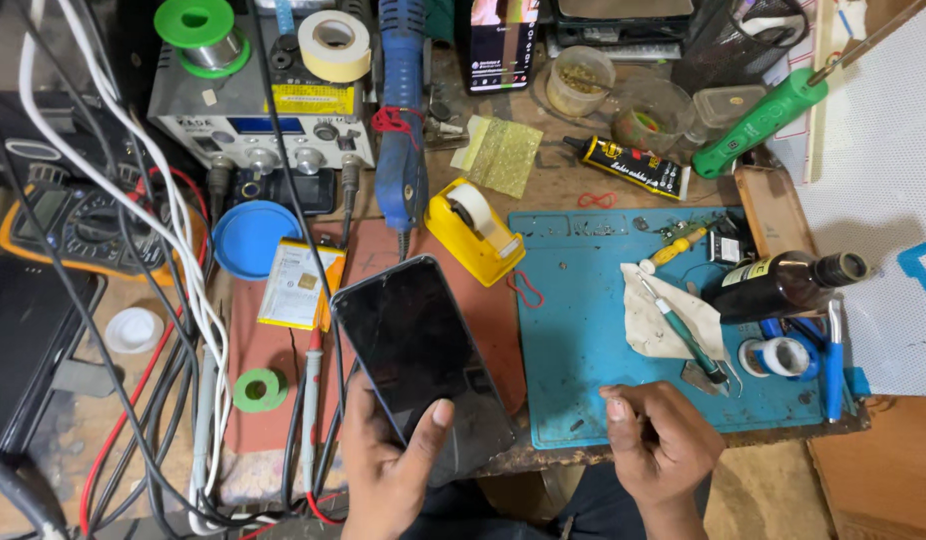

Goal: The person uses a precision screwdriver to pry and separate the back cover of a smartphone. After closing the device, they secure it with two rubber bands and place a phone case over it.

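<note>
At a cluttered repair bench (pixel 573 185), a person's left hand (pixel 388 470) holds a dark-screened smartphone (pixel 418 365) face up over the near edge, thumb resting on the glass. The right hand (pixel 658 440) is curled loosely, holding nothing visible, above a blue work mat (pixel 583 330). The phone appears to be under inspection; the next move likely calls for the green-handled tool (pixel 683 335) lying on the mat.

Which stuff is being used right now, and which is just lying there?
In use:
- left hand holding the dark phone
- right hand, curled, over the blue mat

Lying about:
- yellow tape dispenser
- brown bottle
- glue tube
- green solder spool
</note>
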